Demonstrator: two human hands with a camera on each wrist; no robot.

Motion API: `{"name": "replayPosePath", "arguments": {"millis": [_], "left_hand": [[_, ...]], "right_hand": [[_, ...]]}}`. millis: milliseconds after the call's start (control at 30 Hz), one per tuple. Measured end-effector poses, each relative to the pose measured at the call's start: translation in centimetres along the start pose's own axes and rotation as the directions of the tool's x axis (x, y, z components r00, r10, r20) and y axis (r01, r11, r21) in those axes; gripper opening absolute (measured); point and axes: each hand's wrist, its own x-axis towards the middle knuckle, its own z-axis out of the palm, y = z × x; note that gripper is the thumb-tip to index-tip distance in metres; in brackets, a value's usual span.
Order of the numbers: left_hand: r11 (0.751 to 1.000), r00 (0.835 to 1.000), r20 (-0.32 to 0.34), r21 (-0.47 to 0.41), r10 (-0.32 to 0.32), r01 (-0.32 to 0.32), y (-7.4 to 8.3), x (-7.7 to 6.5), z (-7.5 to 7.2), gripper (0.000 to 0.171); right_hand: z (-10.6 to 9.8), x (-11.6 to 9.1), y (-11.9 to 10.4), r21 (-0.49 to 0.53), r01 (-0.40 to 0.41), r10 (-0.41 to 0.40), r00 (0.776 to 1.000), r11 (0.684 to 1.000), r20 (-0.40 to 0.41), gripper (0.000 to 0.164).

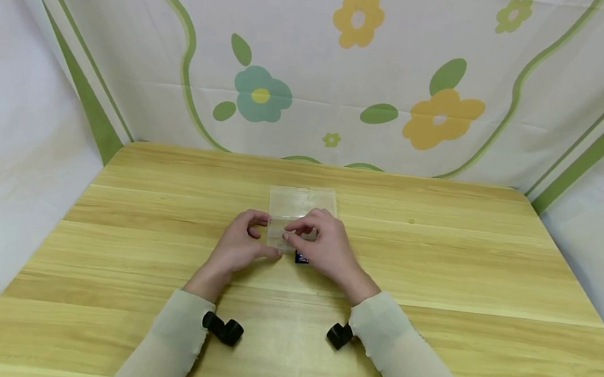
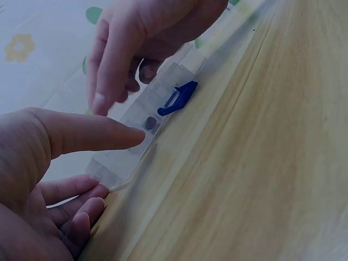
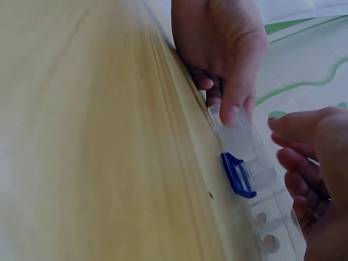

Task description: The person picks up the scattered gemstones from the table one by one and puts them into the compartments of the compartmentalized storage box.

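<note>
A clear plastic compartment box (image 1: 274,238) lies on the table with its transparent lid (image 1: 291,197) laid back toward the far edge. A blue latch (image 3: 237,175) sticks out from the box's front side. My left hand (image 1: 240,246) holds the left front corner, thumb at the front and fingers at the left side. Over the compartments hovers my right hand (image 1: 327,244), fingers bent and thumb near the index fingertip, nothing visible between them. A small dark round piece (image 2: 150,123) shows in the box near the left thumb tip. Small round shapes (image 3: 270,243) show in compartments farther right.
The wood-grain table (image 1: 436,276) extends around the box on all sides. Behind it hangs a white cloth (image 1: 316,55) with printed flowers. Black wrist mounts (image 1: 223,329) sit on both sleeves, low over the table.
</note>
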Motion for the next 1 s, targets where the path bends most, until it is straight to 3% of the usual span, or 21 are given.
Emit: {"name": "replayPosePath", "arguments": {"millis": [167,333,600,900,1000], "left_hand": [[1.000,1.000,-0.016,-0.004,0.001,-0.001,0.0,-0.1,0.2,0.077],[1.000,1.000,-0.030,-0.010,0.008,-0.008,-0.1,-0.1,0.3,0.077],[1.000,0.999,-0.040,-0.017,0.005,-0.006,-0.2,-0.2,0.2,0.076],[1.000,0.999,-0.039,-0.014,0.014,-0.014,-0.3,-0.1,0.5,0.076],[1.000,0.999,-0.042,-0.014,0.011,-0.012,-0.3,0.0,0.5,0.076]], "right_hand": [[-1.5,0.2,0.5,0.083,-0.009,0.020,0.991,0.997,-0.132,0.006],[-3.8,0.3,1.9,0.080,-0.074,0.092,0.959,0.994,-0.267,0.007],[-7.4,0.0,4.5,0.162,-0.244,0.288,0.886,0.956,-0.363,0.016],[-10.6,-1.2,6.7,0.151,-0.375,0.402,0.805,0.915,-0.437,0.026],[-11.7,-1.7,7.3,0.155,-0.423,0.444,0.768,0.893,-0.462,0.028]]}}
